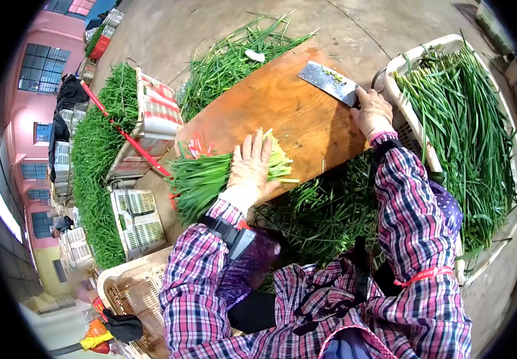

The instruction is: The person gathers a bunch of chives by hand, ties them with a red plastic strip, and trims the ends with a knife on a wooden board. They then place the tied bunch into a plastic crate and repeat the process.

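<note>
Your left hand (249, 164), flat, unclenched, upon bunched greens (201, 182); your right hand (372, 112), clasping cleaver (330, 82); filled basket (432, 158) just beside; loose heap (222, 78) beyond wooden board (270, 102).

A concrete floor (168, 30) runs back to a pink wall (23, 125) with a large barred window (44, 67). At the left of the view, a red pole (128, 137) slants across a long row of greens (91, 173) beside pale plastic crates (138, 218). Nearer, a black cloth (123, 326) lies against a brown-stained basket (113, 278), next to something yellow and orange-red (95, 341).
</note>
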{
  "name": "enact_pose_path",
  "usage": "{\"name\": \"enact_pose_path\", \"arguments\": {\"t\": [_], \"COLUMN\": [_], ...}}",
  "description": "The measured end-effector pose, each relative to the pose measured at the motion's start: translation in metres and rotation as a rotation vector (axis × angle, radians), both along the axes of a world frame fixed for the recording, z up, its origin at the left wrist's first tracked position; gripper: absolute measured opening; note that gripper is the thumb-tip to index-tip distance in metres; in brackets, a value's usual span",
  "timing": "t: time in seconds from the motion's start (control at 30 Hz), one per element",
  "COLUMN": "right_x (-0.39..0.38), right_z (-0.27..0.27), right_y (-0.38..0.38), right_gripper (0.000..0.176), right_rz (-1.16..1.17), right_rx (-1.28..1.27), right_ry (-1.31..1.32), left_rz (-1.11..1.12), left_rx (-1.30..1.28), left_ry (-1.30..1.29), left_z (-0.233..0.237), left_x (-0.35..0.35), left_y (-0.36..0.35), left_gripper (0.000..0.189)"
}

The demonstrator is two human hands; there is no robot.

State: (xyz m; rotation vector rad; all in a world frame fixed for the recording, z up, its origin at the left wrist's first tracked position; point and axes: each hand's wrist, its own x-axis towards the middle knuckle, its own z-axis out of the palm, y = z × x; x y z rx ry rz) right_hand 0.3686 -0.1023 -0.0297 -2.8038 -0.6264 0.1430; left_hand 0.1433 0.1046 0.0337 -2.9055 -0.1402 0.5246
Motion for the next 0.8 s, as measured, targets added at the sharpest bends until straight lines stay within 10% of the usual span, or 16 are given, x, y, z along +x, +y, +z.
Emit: {"name": "enact_pose_path", "arguments": {"t": [0.47,0.6,0.67,0.8], "right_x": [0.006,-0.007,-0.017,-0.088], "right_z": [0.019,0.016,0.024,0.045], "right_y": [0.014,0.015,0.026,0.023], "right_gripper": [0.034,0.044,0.043,0.041], "right_rz": [0.021,-0.026,-0.324,-0.299], "right_rx": [-0.078,0.363,0.777,1.279], "right_ry": [0.092,0.12,0.783,1.006], "left_rz": [-0.079,-0.009,0.051,0.183], "left_rx": [-0.019,-0.025,0.009,-0.073], "left_ry": [-0.007,-0.028,-0.026,0.048], "left_z": [-0.011,-0.016,-0.016,0.001], "left_x": [-0.034,-0.022,-0.009,0.015], "left_y": [-0.011,-0.011,-0.006,0.006], "left_gripper": [0.108,0.108,0.11,0.117]}}
